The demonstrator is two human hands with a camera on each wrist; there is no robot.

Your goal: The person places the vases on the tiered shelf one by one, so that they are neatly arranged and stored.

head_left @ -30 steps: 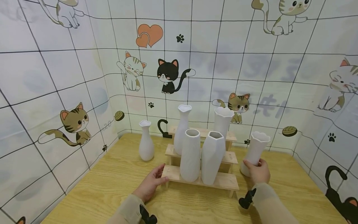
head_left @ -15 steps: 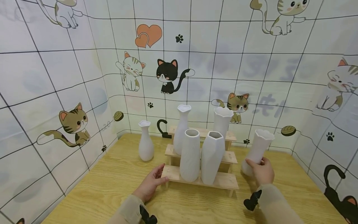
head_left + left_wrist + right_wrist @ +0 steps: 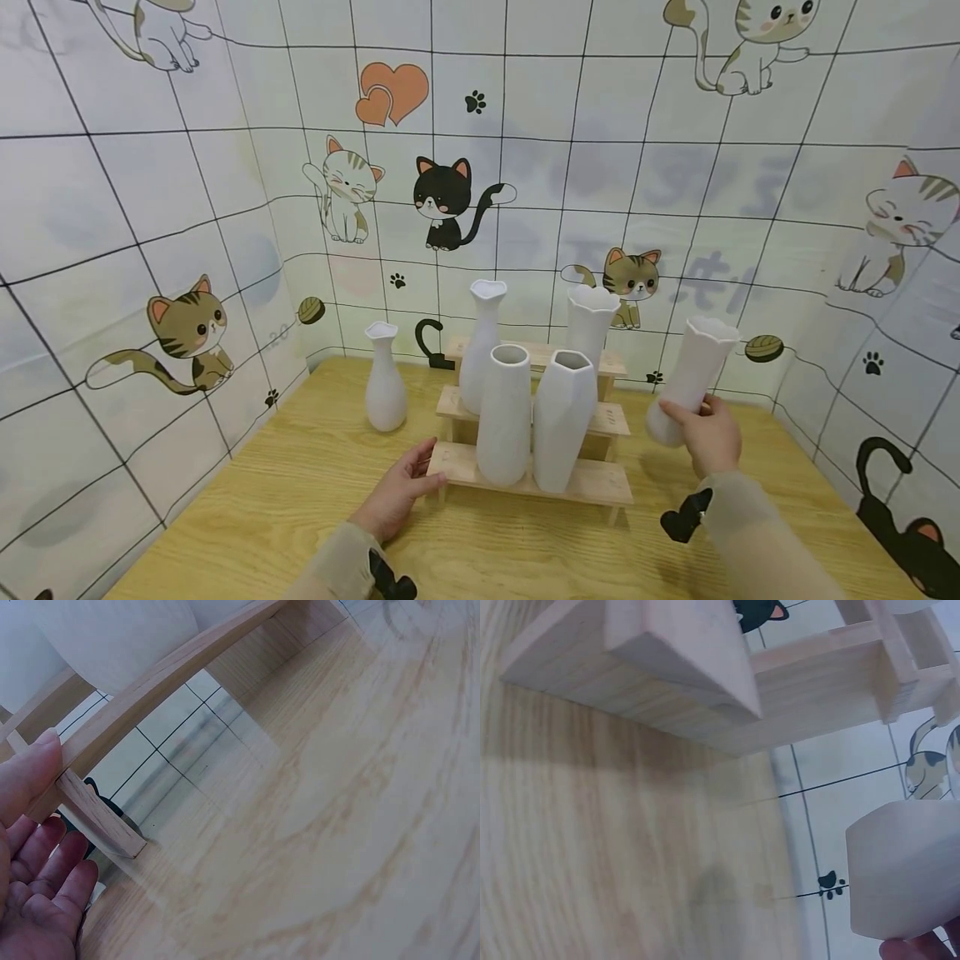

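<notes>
My right hand (image 3: pixel 711 433) grips the lower part of a white vase with a scalloped rim (image 3: pixel 696 362), right of the stand. The vase leans to the right, and its base hangs above the tabletop in the right wrist view. My left hand (image 3: pixel 397 492) holds the left end of a stepped wooden stand (image 3: pixel 609 481), thumb at the lowest board and fingers around its end. Two white vases stand on the lowest step: a round-mouthed one (image 3: pixel 504 417) and a faceted one (image 3: pixel 566 421). Behind them are a slender vase (image 3: pixel 480 358) and a second scalloped vase (image 3: pixel 592 321), partly hidden.
A narrow-necked white vase (image 3: pixel 386 387) stands on the wooden table (image 3: pixel 300 500), left of the stand. A wall cover with a grid and printed cats (image 3: pixel 525 167) encloses the table at the back and both sides.
My right hand has raised the scalloped vase off the table and tilted it, moving slightly right. The left hand stays at the stand's end, and the head view has shifted slightly.
</notes>
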